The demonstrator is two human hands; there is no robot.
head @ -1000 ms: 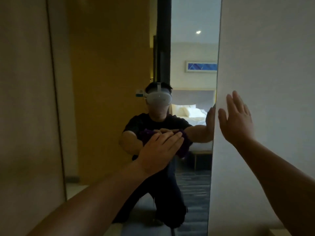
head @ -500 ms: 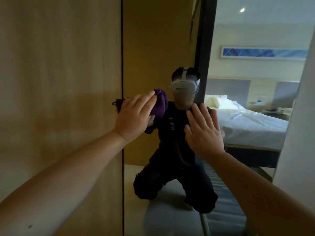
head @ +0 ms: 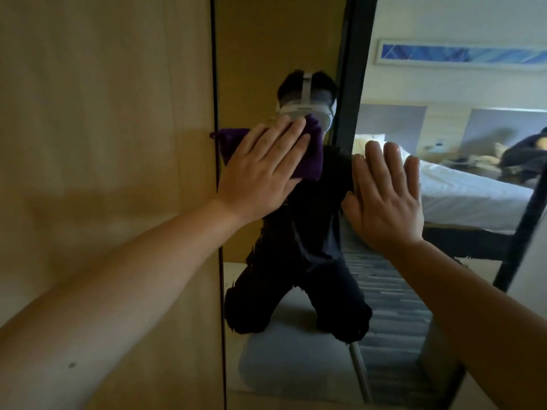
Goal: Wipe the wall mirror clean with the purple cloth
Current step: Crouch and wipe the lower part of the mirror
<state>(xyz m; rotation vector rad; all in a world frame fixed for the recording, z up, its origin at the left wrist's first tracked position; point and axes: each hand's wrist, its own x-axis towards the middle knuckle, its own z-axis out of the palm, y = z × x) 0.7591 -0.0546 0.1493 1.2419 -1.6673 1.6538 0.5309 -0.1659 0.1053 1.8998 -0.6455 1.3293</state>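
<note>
Under my left hand, fingers spread flat, the purple cloth lies half hidden, long axis sideways across the wall mirror; my right hand rests open-fingered.

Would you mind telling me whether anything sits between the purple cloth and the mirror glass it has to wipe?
Nothing visible does: the left hand presses the purple cloth flat on the mirror; the right hand rests apart, beside it.
</note>
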